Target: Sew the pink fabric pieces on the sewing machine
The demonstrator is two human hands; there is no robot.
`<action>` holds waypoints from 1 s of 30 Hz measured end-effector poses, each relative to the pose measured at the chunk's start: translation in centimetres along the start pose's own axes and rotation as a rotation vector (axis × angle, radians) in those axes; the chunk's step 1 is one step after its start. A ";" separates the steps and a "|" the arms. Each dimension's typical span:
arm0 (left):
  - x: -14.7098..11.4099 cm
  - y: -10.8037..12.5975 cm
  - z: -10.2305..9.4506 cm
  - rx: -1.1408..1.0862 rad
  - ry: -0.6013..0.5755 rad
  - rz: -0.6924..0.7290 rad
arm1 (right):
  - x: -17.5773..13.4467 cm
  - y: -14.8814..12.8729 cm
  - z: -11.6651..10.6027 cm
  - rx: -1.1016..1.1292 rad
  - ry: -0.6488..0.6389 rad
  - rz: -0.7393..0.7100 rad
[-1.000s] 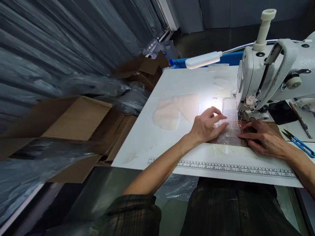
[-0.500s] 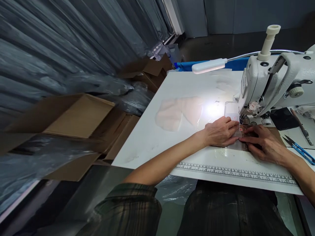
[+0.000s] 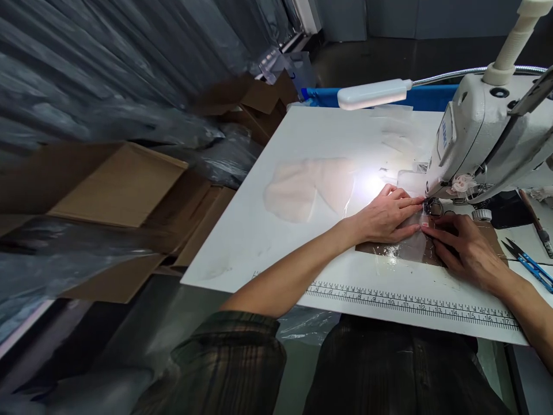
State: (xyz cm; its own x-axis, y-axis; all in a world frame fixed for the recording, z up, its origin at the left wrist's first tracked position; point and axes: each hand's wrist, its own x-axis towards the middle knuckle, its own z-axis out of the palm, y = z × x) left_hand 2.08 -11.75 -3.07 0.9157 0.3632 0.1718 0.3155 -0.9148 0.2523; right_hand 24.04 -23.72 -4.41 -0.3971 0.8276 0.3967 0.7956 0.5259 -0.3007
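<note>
My left hand (image 3: 389, 216) lies open and palm down on a clear, shiny sheet (image 3: 410, 252), its fingertips close to the presser foot (image 3: 432, 206) of the white sewing machine (image 3: 469, 121). To the right of the foot, my right hand (image 3: 464, 245) rests on brown see-through material (image 3: 488, 233) with its fingers stretched and apart. Between the two hands' fingertips sits a small whitish-red tag (image 3: 425, 221). Where the layers pass beneath the foot is hidden by my fingers and the machine.
A sheer beige piece (image 3: 309, 187) lies left on the white table (image 3: 242, 253). Blue thread snips (image 3: 529, 265) and a dark flat object (image 3: 512, 208) are at the right. A lamp (image 3: 374, 94) hangs above. Cardboard boxes (image 3: 121, 184) stand left. A ruler strip (image 3: 410, 305) runs along the front edge.
The view has shifted, so the machine appears larger and further right. My hands stay beside the presser foot, and more of the brown material shows under my left hand.
</note>
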 end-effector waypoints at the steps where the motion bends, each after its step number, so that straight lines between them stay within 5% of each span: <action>1: 0.0 -0.1 0.1 -0.006 0.000 -0.003 | 0.0 0.0 0.0 0.003 0.006 0.000; 30: 0.1 0.9 0.5 0.196 0.031 0.029 | -0.2 0.5 0.3 -0.006 0.003 0.013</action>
State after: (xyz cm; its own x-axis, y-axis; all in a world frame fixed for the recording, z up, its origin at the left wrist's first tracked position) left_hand 2.61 -12.62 -3.30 0.9181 0.3386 0.2061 0.3341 -0.9408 0.0574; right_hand 24.37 -23.59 -4.89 -0.3856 0.8336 0.3955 0.8034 0.5142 -0.3004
